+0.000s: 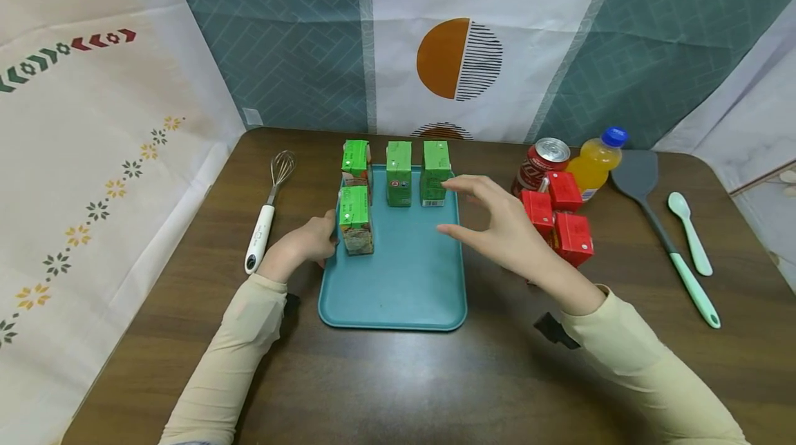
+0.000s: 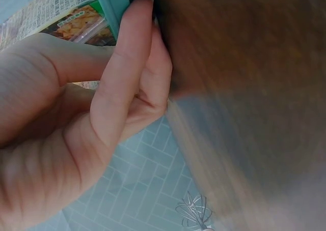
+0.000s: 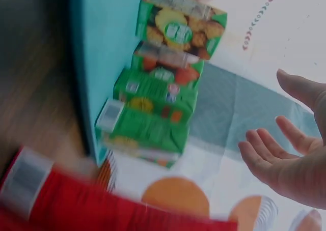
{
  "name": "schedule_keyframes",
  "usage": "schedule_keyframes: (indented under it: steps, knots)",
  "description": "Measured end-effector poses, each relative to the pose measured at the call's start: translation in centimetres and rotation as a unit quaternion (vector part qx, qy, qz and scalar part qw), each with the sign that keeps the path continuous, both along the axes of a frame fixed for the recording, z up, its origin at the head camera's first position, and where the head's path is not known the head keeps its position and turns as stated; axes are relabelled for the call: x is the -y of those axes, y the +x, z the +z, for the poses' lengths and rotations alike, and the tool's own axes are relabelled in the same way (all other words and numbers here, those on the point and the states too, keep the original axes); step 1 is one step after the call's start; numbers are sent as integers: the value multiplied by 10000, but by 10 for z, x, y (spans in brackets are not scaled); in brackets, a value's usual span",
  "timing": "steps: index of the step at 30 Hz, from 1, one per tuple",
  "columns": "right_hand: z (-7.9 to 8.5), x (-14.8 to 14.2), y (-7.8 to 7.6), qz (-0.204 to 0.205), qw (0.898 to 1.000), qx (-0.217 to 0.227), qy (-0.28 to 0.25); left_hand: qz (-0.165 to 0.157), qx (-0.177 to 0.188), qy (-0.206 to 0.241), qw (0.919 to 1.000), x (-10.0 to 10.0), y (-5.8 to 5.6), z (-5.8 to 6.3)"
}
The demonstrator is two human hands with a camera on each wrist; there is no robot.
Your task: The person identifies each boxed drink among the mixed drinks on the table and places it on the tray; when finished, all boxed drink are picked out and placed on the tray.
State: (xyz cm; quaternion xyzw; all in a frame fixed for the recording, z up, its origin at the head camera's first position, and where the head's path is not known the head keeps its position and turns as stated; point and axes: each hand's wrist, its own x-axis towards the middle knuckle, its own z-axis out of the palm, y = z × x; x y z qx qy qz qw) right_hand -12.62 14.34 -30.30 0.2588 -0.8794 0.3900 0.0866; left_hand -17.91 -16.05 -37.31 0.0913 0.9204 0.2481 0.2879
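Observation:
A blue-green tray [image 1: 398, 286] lies on the table and carries several green juice boxes. One juice box [image 1: 356, 224] stands at its left side, with another [image 1: 356, 163] behind it at the back left corner. Two more, a middle juice box [image 1: 399, 175] and a right juice box [image 1: 435, 175], stand along the back edge. My left hand [image 1: 314, 234] grips the tray's left rim, fingers curled at the edge in the left wrist view. Above the tray's right edge, near the right juice box, my right hand [image 1: 497, 227] holds nothing, thumb and fingers spread apart.
Right of the tray stand several red boxes [image 1: 573, 238], a red soda can [image 1: 541, 162] and an orange juice bottle [image 1: 593, 165]. A spatula [image 1: 662, 231] and a small spoon [image 1: 692, 234] lie farther right. A whisk [image 1: 267, 213] lies on the left.

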Motion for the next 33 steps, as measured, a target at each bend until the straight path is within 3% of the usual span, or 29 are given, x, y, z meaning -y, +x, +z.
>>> schedule_keyframes:
  steps: [10, 18, 23, 33]
  knots:
    - [4, -63, 20, -641, 9957, -45, 665, 63, 10, 98, 9999, 2, 0, -2]
    - [1, -103, 34, -944, 9885, -431, 1102, -14, 24, -24, 10000, 0, 0, 0]
    - [-3, -125, 36, -918, 9864, -583, 1232, 9, 43, -15, 10000, -1, 0, -1]
    - [-17, -145, 25, -411, 9858, -353, 1588, -94, -13, 83, 9999, -1, -2, 0]
